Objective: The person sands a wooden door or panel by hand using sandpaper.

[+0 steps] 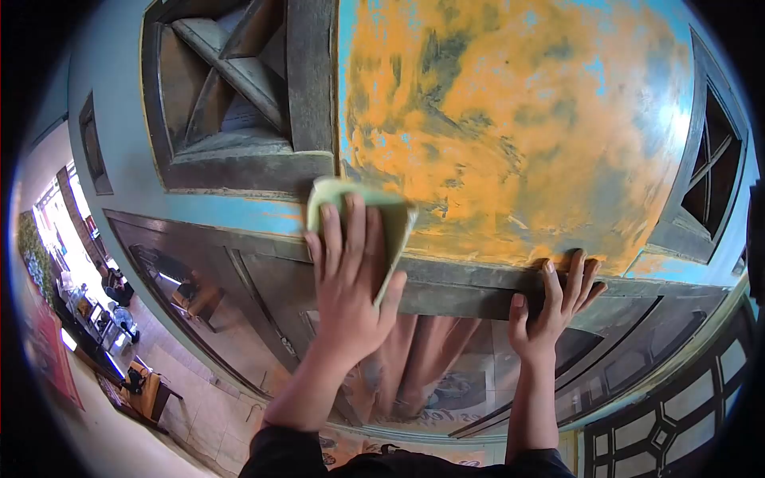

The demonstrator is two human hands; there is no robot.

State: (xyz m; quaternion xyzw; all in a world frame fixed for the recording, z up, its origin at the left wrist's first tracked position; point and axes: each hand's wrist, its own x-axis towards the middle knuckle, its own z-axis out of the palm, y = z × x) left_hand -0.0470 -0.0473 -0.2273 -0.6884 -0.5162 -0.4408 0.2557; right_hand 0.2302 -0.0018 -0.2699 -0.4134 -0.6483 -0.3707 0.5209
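My left hand [351,279] presses a folded, pale green sheet of sandpaper [331,191] against the wall at the lower corner of a wooden window frame [247,173]. Its fingers lie over the sheet, with the thumb along the near edge; the hand and sheet are slightly blurred. Farther right, my right hand [550,311] has its fingers spread, tips resting on the dark wooden beam [454,299]. It holds nothing. Above both hands spreads a wall patch [510,135] of orange and grey over blue paint.
A crossed-slat vent [231,68] sits upper left, another vent [709,167] at right. Below the beam are glass panels with a brownish curtain [414,358] behind. A patterned dark grille [669,422] stands lower right. Down left are a tiled floor [203,414] and a small wooden table [151,394].
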